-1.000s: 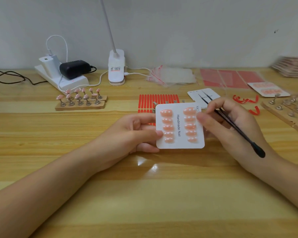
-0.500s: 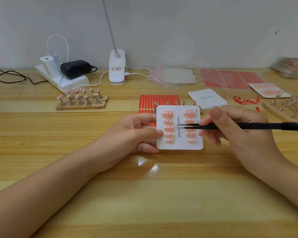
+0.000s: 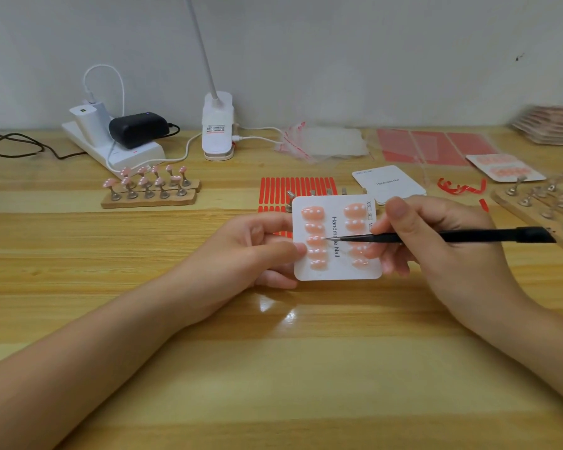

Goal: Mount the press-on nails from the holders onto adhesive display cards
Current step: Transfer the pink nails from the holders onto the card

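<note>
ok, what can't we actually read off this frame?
- Head view: right edge of the display card and its size boxes, covered by the right hand.
- Stack at far right: blurred, cut by the frame edge.
- Tweezers tip contact with a nail: too small to tell.
- Lamp head: above the frame.

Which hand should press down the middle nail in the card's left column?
Right. The right hand grips the tweezers, whose tip already sits at that nail. The left hand is holding the card by its left edge, steadying it.
</note>
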